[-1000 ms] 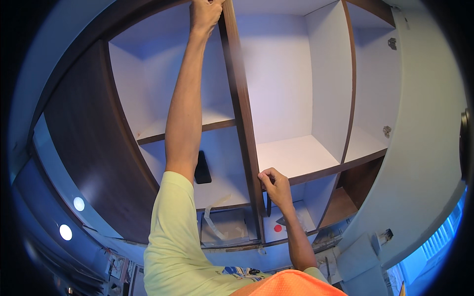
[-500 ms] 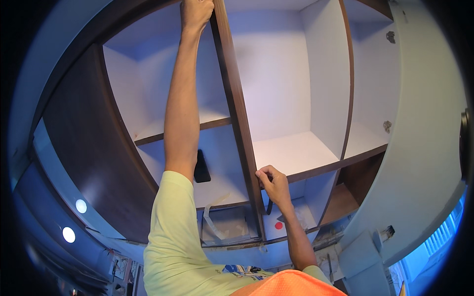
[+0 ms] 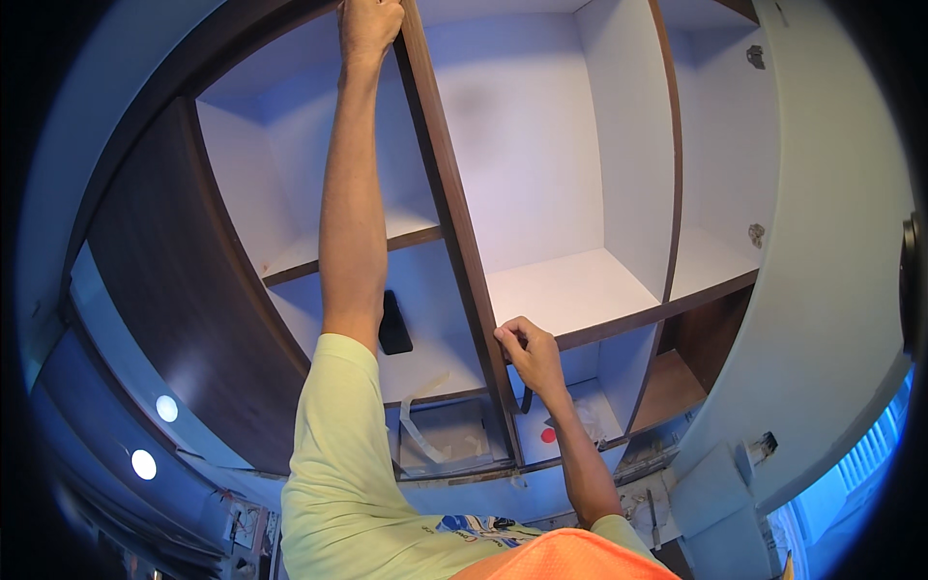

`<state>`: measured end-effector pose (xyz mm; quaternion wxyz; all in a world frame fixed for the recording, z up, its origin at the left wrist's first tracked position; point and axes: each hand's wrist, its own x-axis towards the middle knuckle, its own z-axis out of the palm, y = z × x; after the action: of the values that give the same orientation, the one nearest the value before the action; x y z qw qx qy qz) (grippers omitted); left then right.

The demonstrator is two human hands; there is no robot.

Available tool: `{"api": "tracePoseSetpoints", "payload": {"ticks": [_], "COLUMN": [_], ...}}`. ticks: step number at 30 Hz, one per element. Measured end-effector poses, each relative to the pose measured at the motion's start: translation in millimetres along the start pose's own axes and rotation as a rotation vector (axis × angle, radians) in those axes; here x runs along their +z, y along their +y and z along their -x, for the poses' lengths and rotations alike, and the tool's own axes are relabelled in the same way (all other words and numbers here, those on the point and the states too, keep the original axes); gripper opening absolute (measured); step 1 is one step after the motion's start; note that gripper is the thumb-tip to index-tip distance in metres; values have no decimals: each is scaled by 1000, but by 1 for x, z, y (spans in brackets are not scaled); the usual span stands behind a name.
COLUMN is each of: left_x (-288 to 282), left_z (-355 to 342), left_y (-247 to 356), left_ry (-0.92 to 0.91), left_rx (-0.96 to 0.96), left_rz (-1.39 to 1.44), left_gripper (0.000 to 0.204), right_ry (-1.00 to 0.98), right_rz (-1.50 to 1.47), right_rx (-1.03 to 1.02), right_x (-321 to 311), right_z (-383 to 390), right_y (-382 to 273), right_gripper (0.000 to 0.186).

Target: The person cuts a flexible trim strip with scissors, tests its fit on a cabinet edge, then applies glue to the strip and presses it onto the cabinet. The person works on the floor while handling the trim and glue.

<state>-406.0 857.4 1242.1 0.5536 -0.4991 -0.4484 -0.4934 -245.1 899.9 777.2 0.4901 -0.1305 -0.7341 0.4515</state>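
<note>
Along the brown upright (image 3: 452,193): near its top, curled left hand (image 3: 370,31), contents impossible to tell; lower, right hand (image 3: 532,354), pinched narrow at the upright's edge, with dark strip (image 3: 526,398) hanging just below.

To my right rises a pale, smooth wall (image 3: 826,251), with a bright, blue-lit slatted window (image 3: 865,459) low at its edge. On my left stands a tall, dark-brown wooden panel (image 3: 184,280) with a faint sheen; past it, low down, two round white lights (image 3: 144,464) glow in bluish shade.
</note>
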Motion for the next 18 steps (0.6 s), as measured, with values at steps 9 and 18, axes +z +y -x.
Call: {"api": "tracePoseSetpoints", "payload": {"ticks": [9, 18], "left_x": [-7, -19], "left_z": [-5, 23], "left_y": [7, -5], "left_ry": [-45, -157], "left_rx": [-44, -91], "left_rz": [135, 154], "left_gripper": [47, 47], "right_ry": [39, 86], "right_rz": [68, 158], "right_rx": [-48, -87], "right_x": [2, 8], "right_z": [0, 5], "right_y": [1, 3], "right_gripper": [24, 25]}}
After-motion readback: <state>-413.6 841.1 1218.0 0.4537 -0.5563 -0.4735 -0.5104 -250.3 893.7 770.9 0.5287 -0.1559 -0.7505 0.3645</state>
